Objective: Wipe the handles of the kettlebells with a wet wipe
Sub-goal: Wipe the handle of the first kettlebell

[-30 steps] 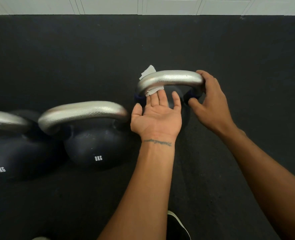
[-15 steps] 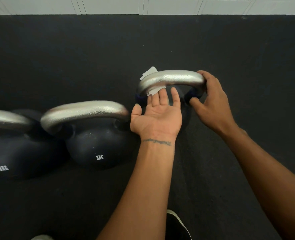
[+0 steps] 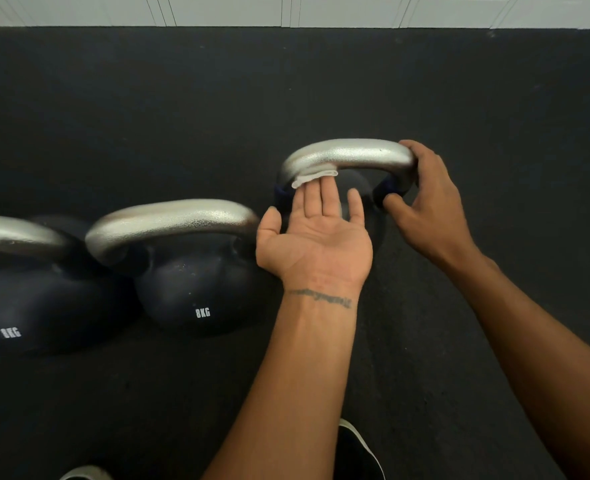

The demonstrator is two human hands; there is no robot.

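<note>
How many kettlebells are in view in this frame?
3. One at the left edge, partly cropped; one marked 8KG left of centre; one farther back, its handle between both hands. More may lie beyond the left edge.

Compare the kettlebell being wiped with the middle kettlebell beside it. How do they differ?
The right kettlebell has both hands on it: the left hand presses a wet wipe under its handle, and the right hand grips its far end. The middle kettlebell is untouched. The middle one shows "8KG"; the right one's body is mostly hidden. Both have silver handles and stand on the black floor.
</note>
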